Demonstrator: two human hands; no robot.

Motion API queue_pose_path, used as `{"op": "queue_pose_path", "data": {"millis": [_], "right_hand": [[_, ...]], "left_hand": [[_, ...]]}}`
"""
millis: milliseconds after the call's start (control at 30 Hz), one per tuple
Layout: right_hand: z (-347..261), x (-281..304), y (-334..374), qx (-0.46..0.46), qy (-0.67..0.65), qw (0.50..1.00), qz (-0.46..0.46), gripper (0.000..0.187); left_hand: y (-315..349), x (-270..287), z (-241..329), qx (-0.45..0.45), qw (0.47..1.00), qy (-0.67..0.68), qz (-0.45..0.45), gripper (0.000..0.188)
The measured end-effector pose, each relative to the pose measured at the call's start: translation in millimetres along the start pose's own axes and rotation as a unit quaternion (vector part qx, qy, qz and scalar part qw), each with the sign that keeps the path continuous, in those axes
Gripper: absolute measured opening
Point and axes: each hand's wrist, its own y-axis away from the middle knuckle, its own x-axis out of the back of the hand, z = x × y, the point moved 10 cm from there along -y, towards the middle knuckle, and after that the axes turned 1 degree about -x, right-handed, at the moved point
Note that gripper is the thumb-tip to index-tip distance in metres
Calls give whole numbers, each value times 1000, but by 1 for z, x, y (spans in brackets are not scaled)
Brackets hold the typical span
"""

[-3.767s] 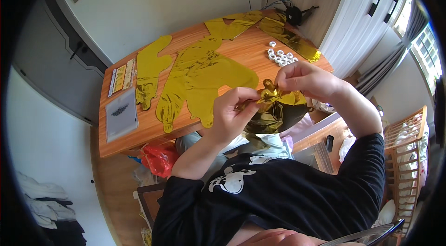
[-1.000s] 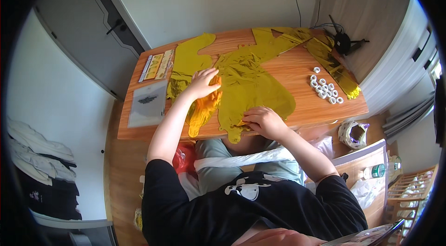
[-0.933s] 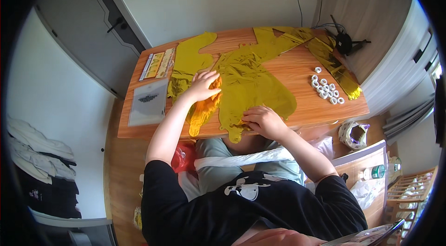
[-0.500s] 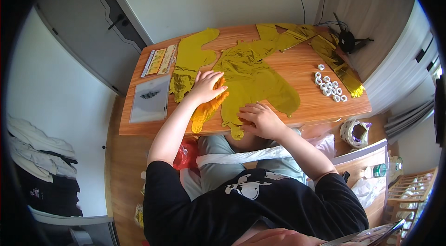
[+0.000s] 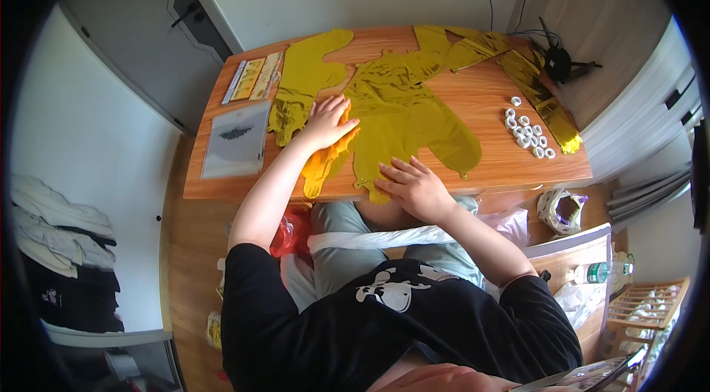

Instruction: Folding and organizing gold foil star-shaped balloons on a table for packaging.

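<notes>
My left hand (image 5: pixel 325 124) lies flat on a crumpled, orange-tinted flap of gold foil (image 5: pixel 319 169), its fingers stretched out. Beside that flap a large uninflated gold foil balloon (image 5: pixel 384 137) is spread on the wooden table, its near end reaching the table's front edge. On that near end rests my right hand (image 5: pixel 416 188), fingers spread and holding nothing. Another flat gold foil balloon (image 5: pixel 307 66) lies to the left, partly wrinkled at its lower end. More folded gold foil (image 5: pixel 543 89) runs along the far right of the table.
White ribbon rolls (image 5: pixel 526 129) are grouped on the table's right side. At its left lie a clear plastic sleeve (image 5: pixel 235 139) and a picture card (image 5: pixel 253 78). A black router (image 5: pixel 558 63) stands at the back right. A woven basket (image 5: pixel 560 212) sits below the right edge.
My right hand's fingers have straightened and spread on the balloon's near end. My left hand stays on the orange-tinted flap, which looks flatter. The whole view has shifted slightly.
</notes>
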Motion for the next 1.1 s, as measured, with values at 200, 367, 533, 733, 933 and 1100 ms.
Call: {"op": "queue_pose_path", "data": {"millis": [200, 367, 533, 733, 933, 1100], "right_hand": [[19, 12, 7, -4, -45, 998, -45, 47], [41, 15, 16, -17, -83, 994, -63, 45], [42, 16, 15, -9, -100, 992, -75, 46], [38, 10, 12, 0, -102, 992, -77, 46], [33, 8, 11, -7, -102, 992, -77, 48], [40, 21, 7, -15, -151, 987, -56, 48]], "left_hand": [[2, 2, 0, -17, 1000, 17, -5, 83], [-1, 7, 5, -24, 1000, 14, -11, 85], [-6, 15, 4, -19, 999, 7, 31, 83], [-19, 19, 28, -67, 997, 2, 36, 82], [-28, 7, 44, -79, 994, -62, -37, 88], [-32, 4, 37, -86, 995, -48, -32, 93]]}}
